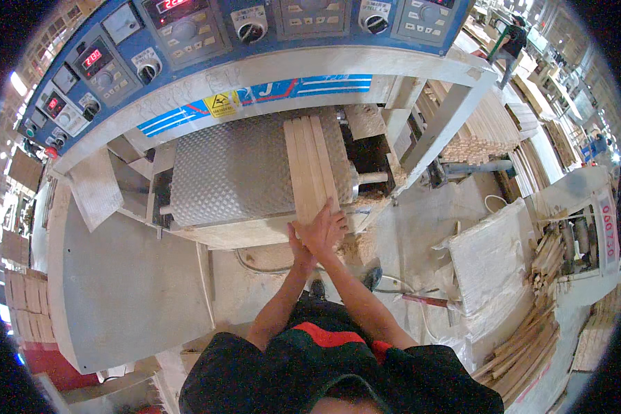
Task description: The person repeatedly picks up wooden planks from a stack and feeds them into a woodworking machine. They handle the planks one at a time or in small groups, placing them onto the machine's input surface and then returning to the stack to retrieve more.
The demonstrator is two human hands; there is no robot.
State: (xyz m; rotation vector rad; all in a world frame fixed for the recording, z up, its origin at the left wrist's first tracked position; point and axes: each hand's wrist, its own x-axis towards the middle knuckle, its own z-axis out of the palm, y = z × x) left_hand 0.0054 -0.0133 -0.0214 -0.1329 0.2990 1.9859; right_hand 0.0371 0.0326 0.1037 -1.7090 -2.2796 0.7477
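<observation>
Several pale wooden strips (310, 155) lie side by side on the studded metal conveyor belt (228, 165) of a machine, toward its right side. Their far ends reach under the front beam, and their near ends come to the belt's front edge. At those near ends my right hand (324, 229) is closed around the strips, with its fingertips along their right side. My left hand (301, 250) presses in from the left with the thumb up, partly hidden by the right hand. The two hands touch each other.
A blue control panel (221, 34) with knobs and red displays hangs over the belt. A grey metal panel (131, 290) stands at left. Right of me are a pale slab (493, 259) and a heap of thin wood strips (524, 352). A person (512, 41) stands far off at upper right.
</observation>
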